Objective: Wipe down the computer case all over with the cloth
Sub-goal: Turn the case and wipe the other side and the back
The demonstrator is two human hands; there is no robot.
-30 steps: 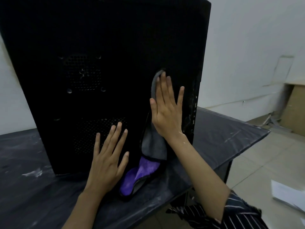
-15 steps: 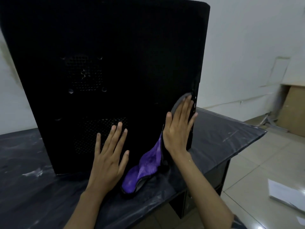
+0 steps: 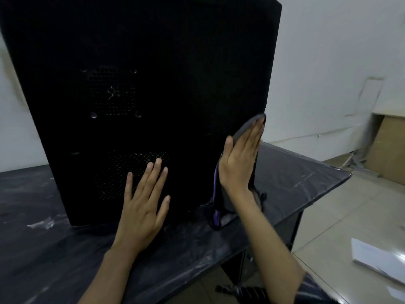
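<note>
A tall black computer case stands upright on the table, its side panel with two perforated vents facing me. My left hand lies flat with straight, spread fingers on the lower part of that panel, over the lower vent. My right hand presses a grey and purple cloth with straight fingers against the case's right front edge. The cloth's loose end hangs down to the table beside the case's bottom corner.
The table is covered in black plastic sheeting and its right corner juts toward a tiled floor. White papers lie on the floor at right. A cardboard box stands against the white wall at far right.
My right hand slid the cloth from the middle of the side panel rightward and down to the case's front edge. The cloth's hanging end swung right with it. My left hand stayed put.
</note>
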